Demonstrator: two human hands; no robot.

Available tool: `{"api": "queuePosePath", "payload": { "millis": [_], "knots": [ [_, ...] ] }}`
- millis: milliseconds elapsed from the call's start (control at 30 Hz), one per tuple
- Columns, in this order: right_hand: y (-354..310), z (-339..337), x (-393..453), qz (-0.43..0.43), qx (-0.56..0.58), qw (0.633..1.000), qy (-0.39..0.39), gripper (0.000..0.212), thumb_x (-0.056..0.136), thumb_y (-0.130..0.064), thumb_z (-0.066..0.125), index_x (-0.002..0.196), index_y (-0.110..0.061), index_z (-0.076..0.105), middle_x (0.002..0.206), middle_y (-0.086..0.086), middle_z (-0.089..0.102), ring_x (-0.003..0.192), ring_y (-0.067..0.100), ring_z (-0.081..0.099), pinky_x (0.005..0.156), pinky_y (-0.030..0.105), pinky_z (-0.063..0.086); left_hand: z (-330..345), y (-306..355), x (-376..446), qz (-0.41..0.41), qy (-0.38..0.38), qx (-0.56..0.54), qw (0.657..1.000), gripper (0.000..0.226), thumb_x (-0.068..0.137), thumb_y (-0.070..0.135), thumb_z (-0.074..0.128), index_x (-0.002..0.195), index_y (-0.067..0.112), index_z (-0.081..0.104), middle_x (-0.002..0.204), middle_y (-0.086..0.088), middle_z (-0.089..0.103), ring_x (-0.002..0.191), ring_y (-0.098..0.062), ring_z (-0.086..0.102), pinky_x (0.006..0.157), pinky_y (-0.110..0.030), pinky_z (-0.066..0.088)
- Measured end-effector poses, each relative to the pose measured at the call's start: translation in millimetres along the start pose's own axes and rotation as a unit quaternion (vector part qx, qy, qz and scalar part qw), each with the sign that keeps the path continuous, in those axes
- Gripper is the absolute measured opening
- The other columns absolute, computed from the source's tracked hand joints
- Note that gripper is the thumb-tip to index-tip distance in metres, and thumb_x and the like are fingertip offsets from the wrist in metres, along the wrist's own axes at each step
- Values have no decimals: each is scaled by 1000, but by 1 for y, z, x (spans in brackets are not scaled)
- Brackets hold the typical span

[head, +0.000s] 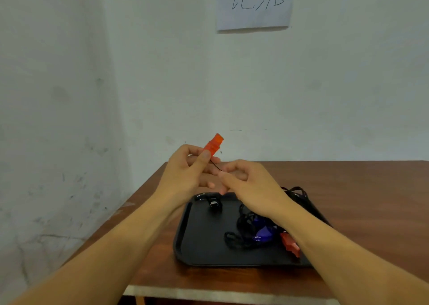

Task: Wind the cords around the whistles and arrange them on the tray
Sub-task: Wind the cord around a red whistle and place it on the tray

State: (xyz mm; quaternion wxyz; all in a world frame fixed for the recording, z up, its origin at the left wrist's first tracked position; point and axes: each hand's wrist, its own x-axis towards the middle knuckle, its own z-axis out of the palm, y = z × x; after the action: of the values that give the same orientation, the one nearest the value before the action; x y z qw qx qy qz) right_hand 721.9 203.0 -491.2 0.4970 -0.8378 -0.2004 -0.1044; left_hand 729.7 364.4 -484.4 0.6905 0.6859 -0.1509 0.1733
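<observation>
I am logging, above the far edge of the black tray [185, 235], my left hand [185, 172] gripping the orange whistle [213, 145] upright while my right hand [250, 184] is pinching its thin black cord [216, 166] (blue whistle [263, 231] and red whistle [290, 244] lying among tangled cords on the tray's right).

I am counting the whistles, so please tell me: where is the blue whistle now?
In the head view the blue whistle lies on the black tray, right of its centre, among tangled black cords, just under the right forearm and left of a red whistle.
</observation>
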Motion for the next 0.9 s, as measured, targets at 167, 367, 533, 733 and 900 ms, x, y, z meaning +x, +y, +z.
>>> {"api": "queuePosePath", "payload": {
  "millis": [167, 367, 533, 733, 900],
  "knots": [
    [1, 3, 1, -52, -42, 997, 32, 16, 98, -33, 57, 90, -32, 70, 67, -14, 71, 63, -7, 63, 67, 13, 41, -7, 2, 5, 13, 9, -17, 1000, 20, 93, 5, 65, 111, -1, 59, 90, -23, 72, 73, -25, 70, 55, -28, 57],
    [-5, -22, 14, -97, -155, 982, 38, 11, 94, -33, 62, 92, -33, 73, 72, -20, 67, 76, -3, 65, 79, 21, 52, -15, -8, 12, 58, -23, 105, 993, 15, 87, 4, 72, 100, 11, 72, 86, -20, 70, 69, -22, 67, 56, -34, 58],
    [-9, -52, 31, -156, -180, 971, 16, 10, 91, -31, 69, 83, -32, 74, 66, -25, 66, 74, -8, 63, 70, 5, 42, -16, -21, 11, 96, -93, 172, 976, 14, 89, 7, 71, 95, 19, 74, 79, -9, 71, 67, -31, 68, 64, -44, 60],
    [12, -61, 57, -158, -43, 987, 2, 11, 91, -29, 70, 86, -24, 78, 74, -11, 72, 68, 0, 65, 66, 10, 46, -6, -27, 21, 114, -120, 33, 986, 16, 85, -3, 69, 101, -3, 67, 85, -20, 71, 68, -30, 68, 63, -35, 58],
    [59, -34, 79, -19, 234, 972, -4, 19, 75, -40, 73, 77, -21, 76, 63, -2, 59, 48, 10, 30, 47, 26, 16, 3, -47, 39, 113, -114, -47, 986, 16, 80, 0, 74, 95, 1, 70, 85, -23, 72, 74, -33, 70, 63, -31, 57]
  ]
}}
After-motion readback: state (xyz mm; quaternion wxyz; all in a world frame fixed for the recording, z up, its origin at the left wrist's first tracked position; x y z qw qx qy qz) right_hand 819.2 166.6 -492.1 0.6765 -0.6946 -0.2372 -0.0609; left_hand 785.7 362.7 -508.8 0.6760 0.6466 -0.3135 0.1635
